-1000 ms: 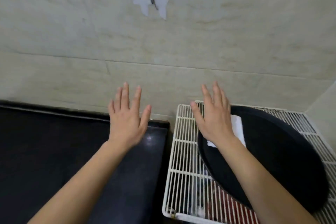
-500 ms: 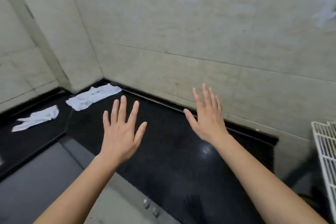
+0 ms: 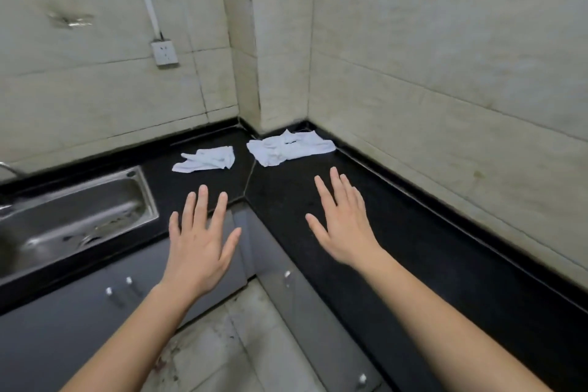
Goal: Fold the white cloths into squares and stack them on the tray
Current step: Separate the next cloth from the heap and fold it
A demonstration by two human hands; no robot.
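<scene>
Two crumpled white cloths lie on the black countertop (image 3: 397, 232) in the corner. The smaller cloth (image 3: 206, 160) lies to the left of the counter seam, the larger cloth (image 3: 290, 147) to the right, against the wall. My left hand (image 3: 200, 245) hovers flat with fingers spread, over the counter's inner edge. My right hand (image 3: 343, 223) is held out flat above the counter, short of the larger cloth. Both hands hold nothing. The tray is out of view.
A steel sink (image 3: 70, 216) is set in the counter at the left. Grey cabinet doors (image 3: 95, 321) with small knobs run under the counter. A wall socket (image 3: 164, 53) sits on the tiled wall above. The floor shows between my arms.
My view has swung left, away from the wire rack and dark tray, to the corner with the cloths and the sink. Both hands stayed flat and empty throughout.
</scene>
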